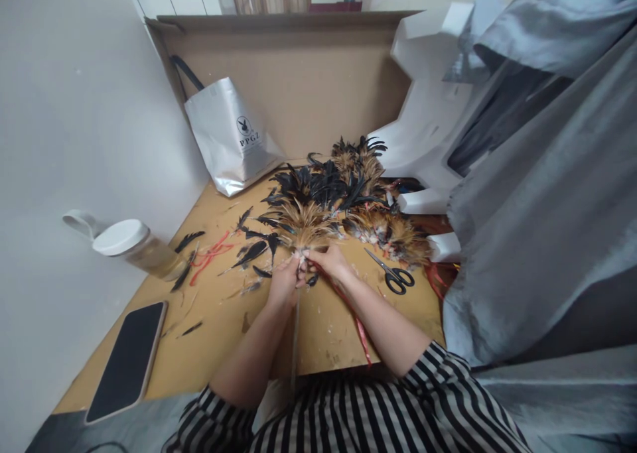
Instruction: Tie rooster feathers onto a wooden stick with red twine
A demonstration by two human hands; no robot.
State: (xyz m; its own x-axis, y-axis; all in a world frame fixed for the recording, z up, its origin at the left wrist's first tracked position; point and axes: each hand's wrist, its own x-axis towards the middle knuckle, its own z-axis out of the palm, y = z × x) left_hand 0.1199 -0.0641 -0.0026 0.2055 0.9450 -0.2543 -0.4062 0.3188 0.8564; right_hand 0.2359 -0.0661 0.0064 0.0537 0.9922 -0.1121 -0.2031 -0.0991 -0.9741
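A fan-shaped bunch of tan feathers [303,222] stands up between my two hands at the middle of the table. My left hand [285,279] pinches the whitish lower end of the bunch. From the other side, my right hand [329,262] has its fingers closed on the same end. A thin pale stick or cord runs down from the grip toward my lap. Beneath my right forearm lies a red ribbon [361,340], its upper part hidden. Just behind the bunch is a heap of black feathers [318,182], with brown feather bundles [391,231] to the right.
Black-handled scissors [397,278] lie right of my hands. Loose feathers and red ribbon scraps [209,257] are scattered at left. A lidded cup [142,247] and a phone [128,360] sit along the left edge. A silver bag [231,138] leans at the back; grey cloth [552,207] hangs at right.
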